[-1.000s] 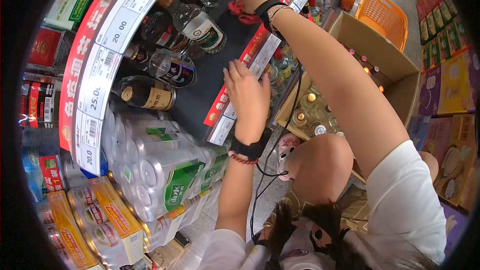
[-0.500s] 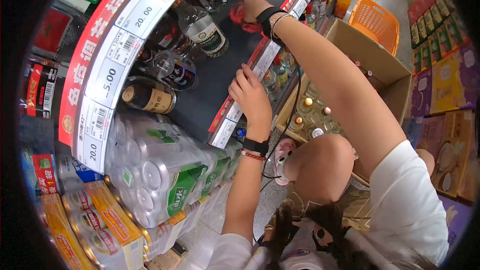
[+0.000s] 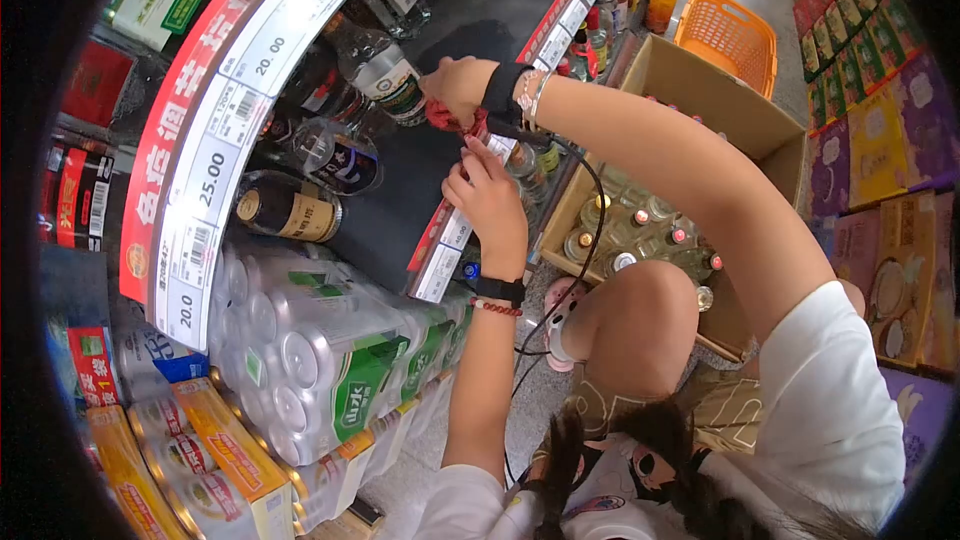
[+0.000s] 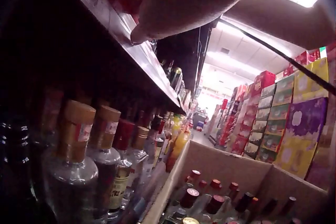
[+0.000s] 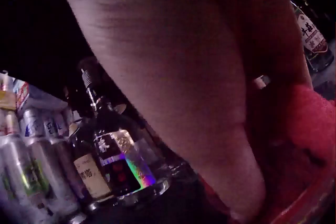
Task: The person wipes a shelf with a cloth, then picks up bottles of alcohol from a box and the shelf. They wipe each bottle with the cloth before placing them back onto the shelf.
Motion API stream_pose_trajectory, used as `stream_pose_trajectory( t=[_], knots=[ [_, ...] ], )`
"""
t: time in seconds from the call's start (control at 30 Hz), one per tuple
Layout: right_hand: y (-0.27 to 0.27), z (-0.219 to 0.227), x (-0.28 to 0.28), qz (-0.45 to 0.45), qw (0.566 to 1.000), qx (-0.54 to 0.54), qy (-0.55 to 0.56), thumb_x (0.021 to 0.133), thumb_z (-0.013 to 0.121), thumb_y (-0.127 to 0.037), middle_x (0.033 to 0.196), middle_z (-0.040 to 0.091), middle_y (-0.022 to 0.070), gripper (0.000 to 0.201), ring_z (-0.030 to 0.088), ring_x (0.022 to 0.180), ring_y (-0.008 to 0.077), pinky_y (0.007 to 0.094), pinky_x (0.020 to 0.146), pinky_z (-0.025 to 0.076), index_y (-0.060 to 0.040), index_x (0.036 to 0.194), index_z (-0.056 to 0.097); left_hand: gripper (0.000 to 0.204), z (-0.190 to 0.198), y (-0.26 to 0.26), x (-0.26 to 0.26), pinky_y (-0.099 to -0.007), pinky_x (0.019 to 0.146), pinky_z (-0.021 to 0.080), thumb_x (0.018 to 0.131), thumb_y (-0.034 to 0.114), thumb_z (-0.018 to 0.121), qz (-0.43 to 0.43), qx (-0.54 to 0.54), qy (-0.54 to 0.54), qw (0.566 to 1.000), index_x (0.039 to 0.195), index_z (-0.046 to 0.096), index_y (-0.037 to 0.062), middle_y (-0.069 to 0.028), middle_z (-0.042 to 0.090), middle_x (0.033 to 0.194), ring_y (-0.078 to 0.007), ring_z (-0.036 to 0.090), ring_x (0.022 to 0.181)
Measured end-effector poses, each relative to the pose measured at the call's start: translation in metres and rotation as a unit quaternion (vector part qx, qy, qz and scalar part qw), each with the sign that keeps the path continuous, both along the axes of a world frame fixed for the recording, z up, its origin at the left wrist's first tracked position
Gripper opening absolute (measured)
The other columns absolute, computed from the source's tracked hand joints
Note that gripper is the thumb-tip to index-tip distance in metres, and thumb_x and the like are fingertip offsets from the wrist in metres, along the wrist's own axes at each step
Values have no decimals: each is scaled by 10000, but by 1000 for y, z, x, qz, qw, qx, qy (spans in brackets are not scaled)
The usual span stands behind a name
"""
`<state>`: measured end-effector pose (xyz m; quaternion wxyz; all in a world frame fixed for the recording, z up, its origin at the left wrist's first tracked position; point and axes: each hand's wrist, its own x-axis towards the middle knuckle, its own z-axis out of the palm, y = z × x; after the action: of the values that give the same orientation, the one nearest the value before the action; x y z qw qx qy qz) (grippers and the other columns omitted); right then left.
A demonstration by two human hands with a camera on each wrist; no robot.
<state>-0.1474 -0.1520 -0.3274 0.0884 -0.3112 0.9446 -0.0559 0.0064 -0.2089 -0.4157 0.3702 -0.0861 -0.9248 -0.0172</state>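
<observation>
In the head view my right hand (image 3: 456,85) grips a crumpled red cloth (image 3: 450,118) over the dark shelf (image 3: 400,170), beside a clear glass bottle (image 3: 385,75) with a green and white label. The right wrist view shows the red cloth (image 5: 310,124) bunched beneath that palm. My left hand (image 3: 490,200) rests at the shelf's front edge, over the price-label strip (image 3: 440,265), its fingertips close to the cloth. From the left wrist view, my left hand (image 4: 184,3) shows dark against the ceiling lights, thumb by the strip.
Bottles line the shelf's far side, including a dark one with a cream label (image 3: 290,213). Shrink-wrapped cans (image 3: 330,360) are stacked left. A cardboard box (image 3: 760,160) of bottles stands by my knee, an orange basket (image 3: 728,40) behind it. A black cable (image 3: 590,210) hangs near my right wrist.
My right hand has drawn the red cloth along the shelf toward me, to beside the left hand. The left hand has stayed at the shelf edge, its fingers now less spread.
</observation>
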Motion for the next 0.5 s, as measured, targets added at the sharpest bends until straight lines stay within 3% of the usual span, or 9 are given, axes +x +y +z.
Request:
stream_pose_trajectory(
  t=[0.03, 0.13, 0.27, 0.3, 0.37, 0.47, 0.5],
  knots=[
    [3, -2, 9, -17, 997, -42, 60, 510, 837, -188, 913, 667, 151, 441, 636, 887, 328, 451, 679, 524, -55, 896, 671, 462, 0, 0, 0, -422, 818, 376, 810, 153, 613, 0, -2, 3, 1000, 1200, 460, -42, -134, 490, 1017, -284, 469, 918],
    [15, -16, 0, 55, 986, -136, 74, 524, 828, -177, 917, 666, 152, 411, 628, 914, 346, 451, 701, 520, -48, 879, 664, 478, 1, -1, -1, -422, 819, 375, 804, 172, 622, 4, -7, -4, 1000, 1202, 462, -39, -123, 491, 1022, -278, 470, 920],
    [14, -16, -28, 33, 998, -41, 46, 515, 810, -107, 939, 666, 140, 454, 622, 943, 334, 467, 695, 516, -36, 940, 666, 444, 3, 2, 2, -407, 819, 390, 821, 176, 597, 21, -25, -8, 999, 1188, 482, -46, -119, 515, 1030, -254, 475, 925],
    [21, -16, -32, 72, 994, -49, 61, 517, 788, -106, 950, 663, 149, 469, 621, 949, 334, 503, 679, 510, -26, 962, 664, 428, 2, 2, 1, -404, 821, 394, 833, 171, 581, 26, -28, -9, 999, 1186, 485, -50, -120, 525, 1035, -247, 477, 929],
    [9, -9, -46, -20, 998, 63, 17, 487, 805, -104, 1036, 623, 139, 657, 586, 995, 327, 414, 772, 497, -71, 1099, 566, 430, 1, 1, 0, -403, 823, 391, 832, 175, 585, 26, -23, -8, 999, 1189, 485, -42, -120, 530, 1041, -245, 480, 924],
    [26, -1, -61, -26, 993, 110, 32, 493, 794, -94, 1019, 631, 147, 665, 605, 964, 315, 396, 723, 511, -82, 1116, 563, 429, 2, 1, 2, -402, 821, 392, 830, 174, 588, 23, -29, -9, 999, 1188, 486, -39, -120, 532, 1045, -245, 482, 923],
    [33, -3, -67, -35, 996, 72, 29, 491, 788, -84, 1002, 635, 146, 653, 608, 957, 315, 395, 721, 510, -81, 1104, 562, 427, 2, 1, 2, -402, 819, 393, 830, 172, 589, 22, -29, -8, 999, 1187, 486, -39, -121, 532, 1046, -246, 482, 923]
  ],
)
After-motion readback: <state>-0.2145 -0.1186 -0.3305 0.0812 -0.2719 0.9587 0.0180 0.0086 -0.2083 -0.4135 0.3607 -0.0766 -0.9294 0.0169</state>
